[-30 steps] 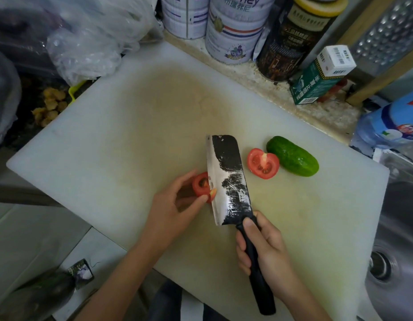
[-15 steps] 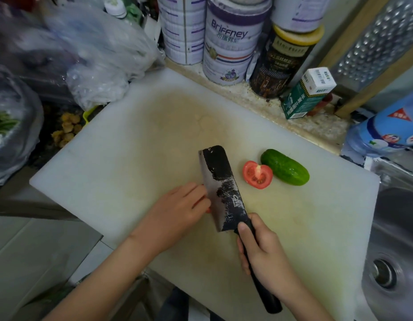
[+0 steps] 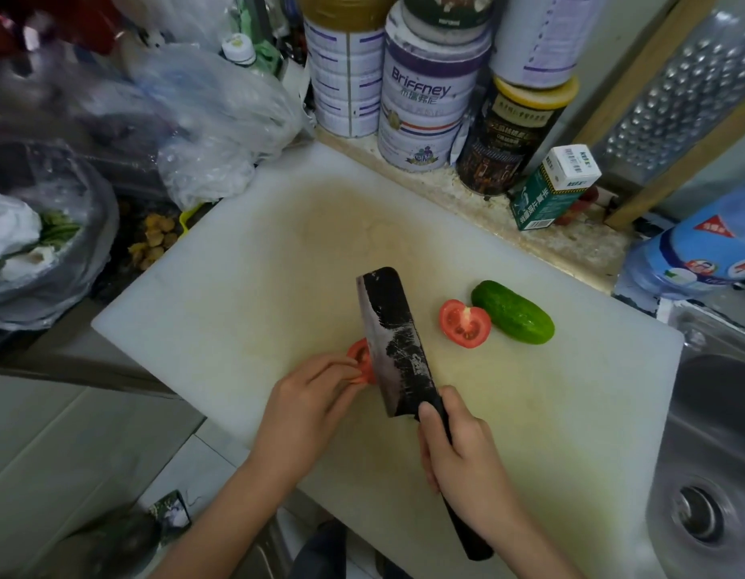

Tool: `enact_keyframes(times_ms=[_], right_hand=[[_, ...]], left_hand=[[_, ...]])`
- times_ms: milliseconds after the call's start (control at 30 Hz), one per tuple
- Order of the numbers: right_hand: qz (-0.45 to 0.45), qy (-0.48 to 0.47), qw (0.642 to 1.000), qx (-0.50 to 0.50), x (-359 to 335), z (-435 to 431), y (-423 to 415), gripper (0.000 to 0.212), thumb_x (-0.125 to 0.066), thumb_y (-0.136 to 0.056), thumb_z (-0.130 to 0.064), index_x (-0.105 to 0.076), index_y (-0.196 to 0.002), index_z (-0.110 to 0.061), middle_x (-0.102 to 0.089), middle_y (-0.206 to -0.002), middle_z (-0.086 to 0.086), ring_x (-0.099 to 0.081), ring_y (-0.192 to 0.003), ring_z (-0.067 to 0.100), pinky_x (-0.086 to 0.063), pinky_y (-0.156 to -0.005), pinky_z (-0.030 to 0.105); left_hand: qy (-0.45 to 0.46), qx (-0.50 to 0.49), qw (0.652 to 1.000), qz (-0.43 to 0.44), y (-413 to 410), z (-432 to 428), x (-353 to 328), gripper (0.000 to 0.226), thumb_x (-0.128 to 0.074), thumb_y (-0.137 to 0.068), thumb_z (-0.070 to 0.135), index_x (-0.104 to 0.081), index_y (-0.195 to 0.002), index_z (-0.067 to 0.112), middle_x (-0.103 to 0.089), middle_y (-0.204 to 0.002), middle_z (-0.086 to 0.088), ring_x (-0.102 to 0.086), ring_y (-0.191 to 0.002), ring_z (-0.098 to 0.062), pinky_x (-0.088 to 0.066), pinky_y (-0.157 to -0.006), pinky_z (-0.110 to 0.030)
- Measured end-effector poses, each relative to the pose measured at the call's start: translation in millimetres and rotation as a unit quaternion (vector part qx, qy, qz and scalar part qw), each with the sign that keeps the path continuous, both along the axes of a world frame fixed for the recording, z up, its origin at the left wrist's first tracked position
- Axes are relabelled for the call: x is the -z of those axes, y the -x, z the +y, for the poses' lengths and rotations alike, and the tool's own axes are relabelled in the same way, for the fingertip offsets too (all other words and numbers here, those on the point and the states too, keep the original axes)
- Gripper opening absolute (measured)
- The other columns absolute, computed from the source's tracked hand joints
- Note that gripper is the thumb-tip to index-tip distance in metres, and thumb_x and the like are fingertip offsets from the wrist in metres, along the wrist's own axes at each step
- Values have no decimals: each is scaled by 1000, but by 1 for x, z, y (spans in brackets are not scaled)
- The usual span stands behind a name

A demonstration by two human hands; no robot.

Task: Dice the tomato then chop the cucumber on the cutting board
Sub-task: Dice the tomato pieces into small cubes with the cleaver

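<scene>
one tomato half (image 3: 359, 353) sits pinched by left fingers (image 3: 339, 366), touching the cleaver (image 3: 398, 340) that right fingers (image 3: 428, 414) grip.

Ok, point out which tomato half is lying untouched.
The tomato half beside the cucumber, cut face up, no hand on it. The other half is held by the left hand against the cleaver.
</scene>
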State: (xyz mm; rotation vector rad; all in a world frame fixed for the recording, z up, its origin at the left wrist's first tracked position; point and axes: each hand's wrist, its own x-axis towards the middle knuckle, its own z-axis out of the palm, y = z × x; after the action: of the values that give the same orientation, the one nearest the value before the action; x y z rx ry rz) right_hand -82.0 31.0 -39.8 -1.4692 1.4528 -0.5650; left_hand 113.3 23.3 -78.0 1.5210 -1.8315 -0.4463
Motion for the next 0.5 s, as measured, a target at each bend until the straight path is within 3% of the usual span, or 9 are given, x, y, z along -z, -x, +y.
enact_keyframes(times_ms=[100,200,367,500], right_hand=[[-12,1,1000,-10,-16,-2,2,33,-44,-99,-25,-42,-74,-47,-48,-52,12,-44,-43,23,-40,-46,43],[-18,4,1000,-25,-32,-6,4,32,-44,-99,-24,-43,-73,-43,-47,-52,10,-44,-43,20,-39,-45,42],[-43,1,997,-64,-56,-16,2,19,-42,-100,-21,-45,-82,-16,-46,-55,17,-42,-41,19,-37,-42,37],[-63,9,992,-111,-75,-23,-12,22,-42,-101,-21,-45,-80,-27,-46,-58,10,-43,-39,15,-38,-42,29]], left_hand=[[-46,-34,995,81,-1,4,-17,14,-67,-89,36,-75,-96,25,-68,-91,18,-63,-79,2,-52,-75,-18],[-62,-75,989,113,0,7,-31,14,-66,-85,27,-74,-97,26,-66,-91,25,-64,-81,4,-50,-76,-11],[-74,-126,980,136,-2,12,-48,16,-69,-88,13,-76,-97,25,-70,-92,21,-65,-85,3,-49,-76,-10],[-71,-178,966,175,-7,20,-70,17,-71,-85,19,-70,-86,36,-70,-84,16,-65,-79,-1,-49,-70,-10]])
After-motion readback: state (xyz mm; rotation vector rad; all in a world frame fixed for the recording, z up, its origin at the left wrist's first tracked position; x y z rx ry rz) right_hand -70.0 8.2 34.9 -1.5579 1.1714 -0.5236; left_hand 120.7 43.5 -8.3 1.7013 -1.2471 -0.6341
